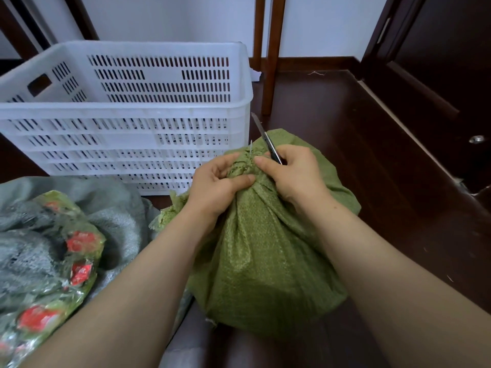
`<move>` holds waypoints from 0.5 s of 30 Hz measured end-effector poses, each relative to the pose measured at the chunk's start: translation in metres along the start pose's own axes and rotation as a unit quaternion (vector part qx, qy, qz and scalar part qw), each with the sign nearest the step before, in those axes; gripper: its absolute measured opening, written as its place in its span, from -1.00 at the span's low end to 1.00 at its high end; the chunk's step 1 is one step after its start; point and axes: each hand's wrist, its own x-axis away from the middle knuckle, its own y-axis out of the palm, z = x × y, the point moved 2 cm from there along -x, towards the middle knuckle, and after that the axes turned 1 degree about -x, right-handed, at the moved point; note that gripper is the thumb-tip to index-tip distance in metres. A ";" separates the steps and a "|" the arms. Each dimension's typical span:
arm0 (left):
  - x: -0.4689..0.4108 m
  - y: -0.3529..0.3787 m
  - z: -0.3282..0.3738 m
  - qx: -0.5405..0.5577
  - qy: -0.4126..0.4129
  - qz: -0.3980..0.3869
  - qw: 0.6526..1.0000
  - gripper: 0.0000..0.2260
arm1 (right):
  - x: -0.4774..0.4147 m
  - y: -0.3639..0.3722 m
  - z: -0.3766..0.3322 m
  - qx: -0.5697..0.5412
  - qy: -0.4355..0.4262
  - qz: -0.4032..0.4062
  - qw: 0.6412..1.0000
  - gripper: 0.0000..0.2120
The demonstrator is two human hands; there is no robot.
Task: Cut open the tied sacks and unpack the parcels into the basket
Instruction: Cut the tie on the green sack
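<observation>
A green woven sack (265, 248) stands on the dark floor in front of me, its neck bunched and tied at the top. My left hand (215, 184) grips the gathered neck just below the tie. My right hand (292, 173) holds closed scissors (265, 136), blades pointing up and away, while its thumb presses on the knot. A thin white tie end (250, 147) sticks up from the knot. The white slotted plastic basket (127, 110) stands behind and to the left of the sack; I see nothing inside it.
At lower left lies a grey woven sack (114, 208) with green-and-red wrapped parcels (66, 261) on it. Two wooden legs (271, 57) rise behind the basket. A dark door (438, 75) stands at right. Dark floor extends right of the sack.
</observation>
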 end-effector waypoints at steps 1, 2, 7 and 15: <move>0.002 0.000 0.002 0.020 -0.013 -0.009 1.000 -0.68 | 0.000 -0.001 0.001 -0.036 0.009 -0.001 0.999 -0.83; 0.004 0.001 0.003 0.043 -0.023 -0.017 0.999 -0.73 | 0.000 -0.002 0.001 -0.078 0.022 -0.005 0.997 -0.84; 0.005 0.000 0.004 0.120 -0.051 0.004 0.991 -0.82 | 0.009 -0.007 -0.006 -0.255 0.109 -0.056 0.959 -0.84; 0.003 -0.002 0.007 0.176 -0.064 -0.027 0.982 -0.79 | 0.004 -0.008 0.009 -0.329 0.144 -0.072 0.931 -0.91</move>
